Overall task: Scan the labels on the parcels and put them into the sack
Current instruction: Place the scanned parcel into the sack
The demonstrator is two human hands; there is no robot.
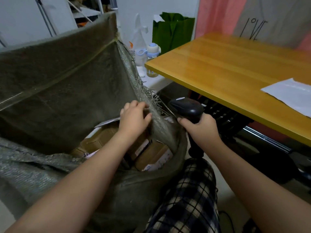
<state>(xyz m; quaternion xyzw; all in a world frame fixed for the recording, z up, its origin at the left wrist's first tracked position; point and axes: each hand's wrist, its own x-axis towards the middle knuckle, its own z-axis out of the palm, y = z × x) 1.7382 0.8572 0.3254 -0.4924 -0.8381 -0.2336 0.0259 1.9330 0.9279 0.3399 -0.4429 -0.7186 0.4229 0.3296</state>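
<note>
A big grey-green woven sack [58, 84] stands open at my left, its frayed edge rising in the middle. My left hand [134, 117] pinches that frayed right edge of the sack's mouth. Inside lie several brown cardboard parcels [151, 153] with white labels, partly hidden by my left forearm. My right hand [200, 130] is closed around the handle of a black barcode scanner [186, 107], whose head points left toward the sack's edge. A white flat parcel [289, 95] lies on the yellow wooden table [227, 68] at the far right.
A green bag [173, 32], a white plastic bag and a baby bottle [152, 54] stand behind the table's left corner. A dark frame and metal rail lie under the table. My checked trouser leg [188, 199] is at the bottom centre.
</note>
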